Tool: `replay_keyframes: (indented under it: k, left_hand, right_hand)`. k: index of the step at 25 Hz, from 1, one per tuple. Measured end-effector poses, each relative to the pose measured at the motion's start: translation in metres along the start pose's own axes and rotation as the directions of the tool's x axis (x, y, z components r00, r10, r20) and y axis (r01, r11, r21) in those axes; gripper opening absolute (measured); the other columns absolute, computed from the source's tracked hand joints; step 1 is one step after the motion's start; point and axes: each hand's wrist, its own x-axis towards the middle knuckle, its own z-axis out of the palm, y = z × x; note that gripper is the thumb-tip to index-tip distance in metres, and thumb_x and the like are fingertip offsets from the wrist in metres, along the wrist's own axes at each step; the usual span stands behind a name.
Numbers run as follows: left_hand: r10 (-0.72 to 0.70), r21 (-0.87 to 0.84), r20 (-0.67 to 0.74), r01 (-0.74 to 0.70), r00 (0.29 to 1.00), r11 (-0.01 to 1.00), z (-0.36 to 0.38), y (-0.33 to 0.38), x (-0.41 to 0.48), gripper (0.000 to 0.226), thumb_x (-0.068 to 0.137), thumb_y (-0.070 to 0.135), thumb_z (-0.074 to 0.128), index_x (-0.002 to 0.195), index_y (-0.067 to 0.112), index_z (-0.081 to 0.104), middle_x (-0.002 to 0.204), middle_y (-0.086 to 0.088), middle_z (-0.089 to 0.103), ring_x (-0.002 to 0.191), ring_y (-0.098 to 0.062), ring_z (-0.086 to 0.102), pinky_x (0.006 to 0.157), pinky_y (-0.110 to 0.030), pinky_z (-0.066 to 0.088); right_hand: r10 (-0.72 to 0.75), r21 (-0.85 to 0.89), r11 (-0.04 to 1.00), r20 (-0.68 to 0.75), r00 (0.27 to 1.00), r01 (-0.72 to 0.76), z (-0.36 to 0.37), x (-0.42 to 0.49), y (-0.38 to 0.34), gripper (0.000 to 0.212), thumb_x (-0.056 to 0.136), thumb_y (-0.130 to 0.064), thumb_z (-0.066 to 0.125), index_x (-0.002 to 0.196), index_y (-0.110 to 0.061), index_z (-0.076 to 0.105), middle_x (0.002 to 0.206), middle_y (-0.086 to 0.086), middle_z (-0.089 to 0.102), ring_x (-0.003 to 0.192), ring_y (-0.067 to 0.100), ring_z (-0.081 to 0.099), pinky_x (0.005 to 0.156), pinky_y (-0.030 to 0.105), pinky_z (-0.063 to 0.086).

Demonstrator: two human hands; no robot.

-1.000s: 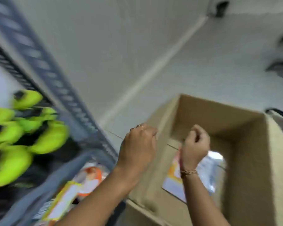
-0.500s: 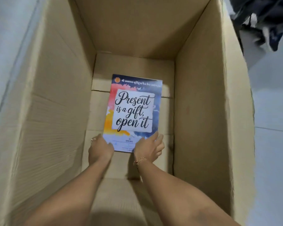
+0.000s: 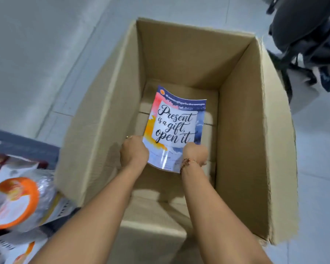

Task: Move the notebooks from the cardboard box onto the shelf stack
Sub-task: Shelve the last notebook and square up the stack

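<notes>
Lifted now off the floor of the cardboard box (image 3: 242, 130), the notebook (image 3: 174, 126) bends inside it, its near edge grasped by the left hand (image 3: 134, 153) and the right hand (image 3: 195, 154), nothing else visible in the box.

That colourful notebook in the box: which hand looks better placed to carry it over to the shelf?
Probably the left hand. Both hands grip the notebook by its near edge inside the cardboard box, but the shelf stack lies to the person's left, so the right hand would have to reach across.
</notes>
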Motion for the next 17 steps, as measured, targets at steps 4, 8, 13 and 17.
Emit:
replay_keyframes:
  k: [4, 8, 13, 17]
  left_hand:
    - [0.207, -0.098, -0.358, -0.257, 0.911, 0.961, -0.126, -0.013, -0.091, 0.012, 0.080, 0.012, 0.065, 0.092, 0.009, 0.068, 0.085, -0.016, 0.064, 0.084, -0.036, 0.061, 0.063, -0.030, 0.033]
    - [0.215, 0.018, -0.853, -0.386, 0.475, 0.922, -0.250, -0.044, -0.212, 0.028, 0.084, 0.015, 0.061, 0.109, 0.007, 0.069, 0.094, -0.016, 0.073, 0.082, -0.016, 0.059, 0.071, -0.025, 0.038]
    - [0.026, 0.030, -0.999, -0.125, -0.034, 0.992, -0.377, -0.097, -0.341, 0.031, 0.090, 0.028, 0.053, 0.113, 0.015, 0.068, 0.075, -0.001, 0.055, 0.068, -0.005, 0.043, 0.061, -0.020, 0.030]
    - [-0.046, -0.051, -0.987, 0.028, -0.152, 0.998, -0.452, -0.131, -0.387, 0.024, 0.090, 0.022, 0.055, 0.102, 0.006, 0.068, 0.066, -0.008, 0.053, 0.067, -0.022, 0.045, 0.058, -0.028, 0.022]
  right_hand:
    - [-0.366, 0.363, 0.868, 0.008, 0.931, 0.338, -0.026, -0.105, -0.033, 0.004, 0.069, -0.014, 0.056, 0.067, -0.014, 0.058, 0.088, 0.012, 0.063, 0.083, 0.020, 0.052, 0.080, 0.040, 0.038]
    - [-0.735, 0.732, 0.493, 0.062, 0.675, 0.470, -0.071, -0.270, -0.084, 0.024, 0.082, -0.006, 0.062, 0.104, 0.005, 0.061, 0.096, 0.016, 0.062, 0.084, 0.017, 0.053, 0.079, 0.033, 0.046]
    - [-0.981, 0.936, 0.184, 0.154, 0.119, 0.300, -0.103, -0.470, -0.115, 0.043, 0.080, -0.011, 0.064, 0.121, -0.001, 0.058, 0.117, 0.015, 0.067, 0.104, 0.020, 0.064, 0.097, 0.036, 0.051]
    - [-0.955, 0.897, -0.029, 0.107, -0.278, 0.442, -0.110, -0.579, -0.146, 0.047, 0.077, -0.019, 0.065, 0.123, -0.010, 0.059, 0.102, 0.015, 0.072, 0.087, 0.019, 0.065, 0.086, 0.035, 0.055]
